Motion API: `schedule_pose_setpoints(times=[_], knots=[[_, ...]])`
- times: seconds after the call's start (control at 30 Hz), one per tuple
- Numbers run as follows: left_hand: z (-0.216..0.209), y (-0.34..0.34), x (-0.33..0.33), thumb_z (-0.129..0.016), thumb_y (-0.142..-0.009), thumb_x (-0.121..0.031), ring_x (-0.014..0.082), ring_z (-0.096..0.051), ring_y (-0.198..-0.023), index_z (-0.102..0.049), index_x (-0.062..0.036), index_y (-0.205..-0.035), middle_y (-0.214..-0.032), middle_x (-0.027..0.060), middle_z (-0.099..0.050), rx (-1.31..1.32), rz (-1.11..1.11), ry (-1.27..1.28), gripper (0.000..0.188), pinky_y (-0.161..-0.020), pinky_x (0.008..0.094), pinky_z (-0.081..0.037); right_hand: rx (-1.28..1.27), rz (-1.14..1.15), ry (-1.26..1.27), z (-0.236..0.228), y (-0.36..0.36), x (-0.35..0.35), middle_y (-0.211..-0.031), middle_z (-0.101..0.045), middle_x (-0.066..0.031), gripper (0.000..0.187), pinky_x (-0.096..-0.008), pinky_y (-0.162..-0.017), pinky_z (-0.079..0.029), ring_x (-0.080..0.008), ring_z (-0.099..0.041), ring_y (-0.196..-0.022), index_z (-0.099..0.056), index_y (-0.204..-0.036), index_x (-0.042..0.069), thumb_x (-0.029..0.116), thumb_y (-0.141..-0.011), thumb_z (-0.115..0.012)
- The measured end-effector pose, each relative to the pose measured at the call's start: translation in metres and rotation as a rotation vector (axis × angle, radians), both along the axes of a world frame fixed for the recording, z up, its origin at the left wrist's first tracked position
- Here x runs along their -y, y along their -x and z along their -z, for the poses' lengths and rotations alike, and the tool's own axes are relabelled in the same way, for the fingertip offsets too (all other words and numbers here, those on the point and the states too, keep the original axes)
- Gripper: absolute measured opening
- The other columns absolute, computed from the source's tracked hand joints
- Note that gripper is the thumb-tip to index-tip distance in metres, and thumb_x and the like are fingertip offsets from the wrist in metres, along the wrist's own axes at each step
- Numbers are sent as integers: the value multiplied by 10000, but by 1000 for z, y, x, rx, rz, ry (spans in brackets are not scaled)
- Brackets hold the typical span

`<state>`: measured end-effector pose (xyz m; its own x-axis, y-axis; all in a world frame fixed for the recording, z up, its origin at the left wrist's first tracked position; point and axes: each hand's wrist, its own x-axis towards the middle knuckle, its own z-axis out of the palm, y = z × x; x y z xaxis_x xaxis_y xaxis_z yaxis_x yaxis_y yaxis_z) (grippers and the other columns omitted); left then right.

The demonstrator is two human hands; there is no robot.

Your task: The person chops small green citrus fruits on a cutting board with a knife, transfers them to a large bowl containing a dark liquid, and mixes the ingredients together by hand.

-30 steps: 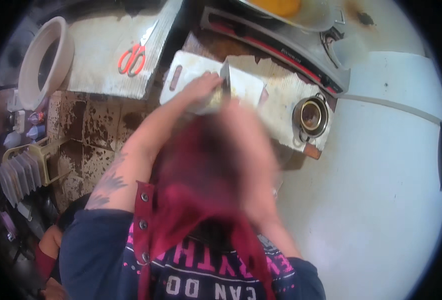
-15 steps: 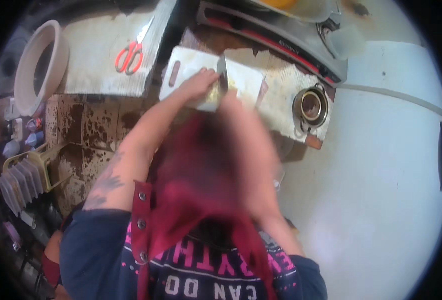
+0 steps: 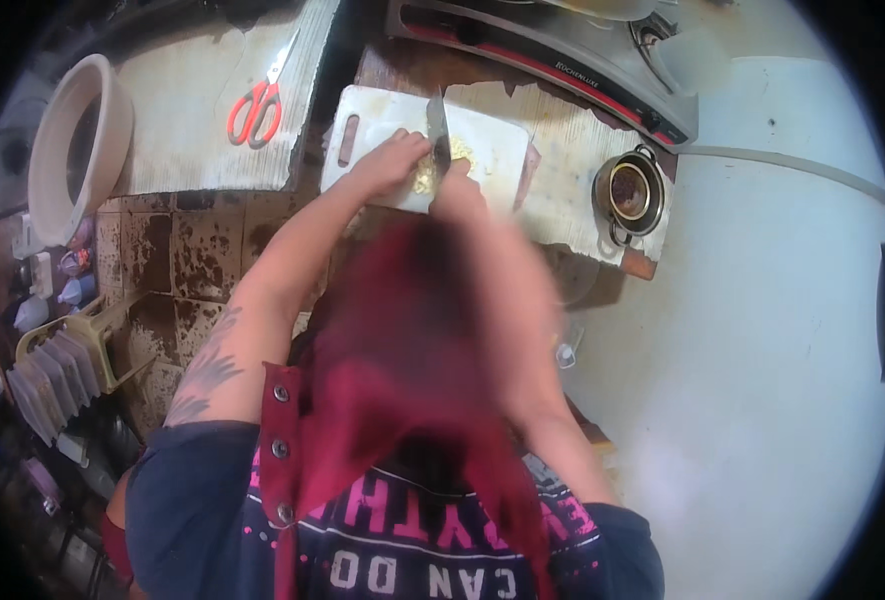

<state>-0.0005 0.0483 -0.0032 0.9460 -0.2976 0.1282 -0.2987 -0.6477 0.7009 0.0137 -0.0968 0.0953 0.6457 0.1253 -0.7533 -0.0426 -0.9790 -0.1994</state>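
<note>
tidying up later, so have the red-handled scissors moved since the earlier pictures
No; against the edge of the pale tabletop, the scissors have stayed put; only the view shifted.

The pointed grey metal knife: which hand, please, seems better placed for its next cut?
The right hand, probably: it grips the knife, while the left hand is beside small pale yellow chopped pieces.

A worn, pale-topped table carries 1 white cutting board and 1 2-handled metal pot; another pale tabletop, left, bears 1 pair of red-handled scissors.
</note>
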Motion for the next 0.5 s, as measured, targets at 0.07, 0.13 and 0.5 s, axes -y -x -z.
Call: schedule_pose_setpoints(times=[0.07,0.13,0.5], knots=[[9,7,-8,-470,-753,-28,365,-455,-909,-490,-15,-980,-952,167,-500,15,-32,0,228,-808,425,-398,206,18,-236,-15,34,1,-910,-601,-341,300,-536,-790,-458,-478,-593,-898,-395,-1121,-77,29,-842,-431],[4,6,-2,-461,-757,-33,367,-453,-898,-487,-15,-959,-943,169,-496,12,-7,-44,205,-806,428,-396,227,60,-198,-4,61,4,-896,-608,-328,288,-532,-782,-461,-478,-595,-889,-398,-1110,-76,25,-842,-426],[-10,9,-4,-491,-777,-46,365,-449,-899,-484,-11,-953,-955,166,-497,-43,26,-57,180,-808,429,-393,231,58,-219,1,29,-1,-975,-580,-360,315,-529,-810,-454,-492,-577,-930,-366,-1120,-60,13,-825,-449]])
